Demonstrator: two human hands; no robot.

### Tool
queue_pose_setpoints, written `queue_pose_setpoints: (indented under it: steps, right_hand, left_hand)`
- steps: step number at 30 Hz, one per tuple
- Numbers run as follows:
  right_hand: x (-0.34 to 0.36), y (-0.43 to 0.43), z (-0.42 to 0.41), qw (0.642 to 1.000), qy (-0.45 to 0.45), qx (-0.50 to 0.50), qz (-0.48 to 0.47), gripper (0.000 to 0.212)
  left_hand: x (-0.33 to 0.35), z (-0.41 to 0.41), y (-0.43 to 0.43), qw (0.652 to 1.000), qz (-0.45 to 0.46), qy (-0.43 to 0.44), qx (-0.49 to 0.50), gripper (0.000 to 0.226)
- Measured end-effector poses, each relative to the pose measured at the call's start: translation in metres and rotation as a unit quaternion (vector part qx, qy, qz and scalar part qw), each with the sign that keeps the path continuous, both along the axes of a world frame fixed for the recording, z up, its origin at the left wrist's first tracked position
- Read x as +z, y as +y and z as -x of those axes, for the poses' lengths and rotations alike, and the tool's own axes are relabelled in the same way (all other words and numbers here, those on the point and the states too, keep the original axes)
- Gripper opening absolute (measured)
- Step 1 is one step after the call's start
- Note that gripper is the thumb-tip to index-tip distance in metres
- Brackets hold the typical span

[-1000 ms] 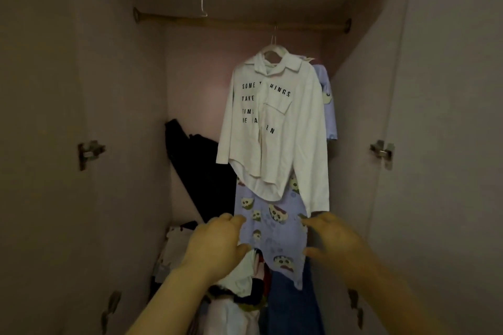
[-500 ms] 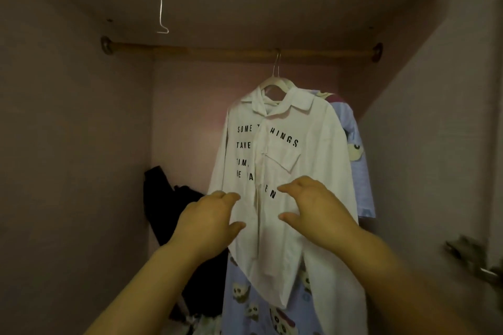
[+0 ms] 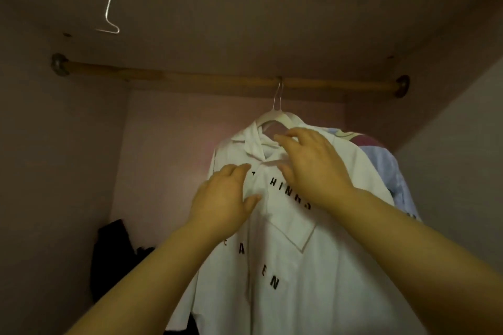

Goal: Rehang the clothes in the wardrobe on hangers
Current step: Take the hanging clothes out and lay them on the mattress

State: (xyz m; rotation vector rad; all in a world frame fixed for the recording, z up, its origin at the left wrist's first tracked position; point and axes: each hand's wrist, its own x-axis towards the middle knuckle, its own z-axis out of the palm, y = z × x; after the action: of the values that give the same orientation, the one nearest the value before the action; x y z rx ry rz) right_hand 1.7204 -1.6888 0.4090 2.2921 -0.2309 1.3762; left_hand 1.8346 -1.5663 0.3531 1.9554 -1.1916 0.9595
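We are facing the wardrobe (image 3: 68,171), its wooden rod (image 3: 190,80) running above our fingers. The white shirt (image 3: 313,266) with black lettering is hanging from the rod on a white hanger (image 3: 275,117), a pale blue garment (image 3: 392,171) just behind it. Our right hand (image 3: 313,168) is lying on the collar, fingers spread and gripping nothing, fingertips just below the hanger. Our left hand (image 3: 226,198) is resting open on the shirt's chest. A bare wire hook (image 3: 109,19) is dangling up left of our fingers.
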Motion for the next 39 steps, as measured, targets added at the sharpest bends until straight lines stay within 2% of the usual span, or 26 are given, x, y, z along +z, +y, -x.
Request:
queue_pose_setpoints:
  steps: [6,10,16,20,23,26,33,39]
  right_hand:
    - [0.044,-0.031,-0.062,0.993,-0.071,-0.091,-0.023,0.062]
    - [0.049,-0.057,-0.077,0.986,-0.095,-0.134,-0.002,0.048]
    - [0.061,-0.074,-0.086,0.985,-0.145,-0.091,0.004,0.03]
    - [0.068,-0.056,-0.086,0.981,-0.191,-0.005,0.022,0.033]
    - [0.051,-0.031,-0.083,0.981,-0.181,0.061,0.036,0.042]
    - [0.016,-0.011,-0.083,0.976,-0.169,0.129,0.043,0.042]
    - [-0.083,0.038,-0.081,0.958,-0.12,0.258,0.032,0.033]
    - [-0.167,0.116,-0.076,0.907,-0.035,0.419,0.003,0.034]
  left_hand:
    - [0.024,-0.051,-0.03,0.999,0.023,-0.029,-0.016,0.062]
    - [0.026,-0.08,-0.044,0.998,0.034,-0.051,-0.035,0.063]
    - [0.038,-0.105,-0.045,0.991,0.09,-0.088,-0.049,0.064]
    - [0.061,-0.1,-0.033,0.973,0.187,-0.128,-0.042,0.061]
    - [0.065,-0.091,-0.014,0.962,0.225,-0.151,-0.029,0.058]
    - [0.04,-0.083,0.009,0.969,0.197,-0.15,0.01,0.056]
    - [-0.068,-0.046,0.08,0.98,0.171,-0.062,0.084,0.043]
    - [-0.154,0.027,0.188,0.963,0.132,0.006,0.234,0.045]
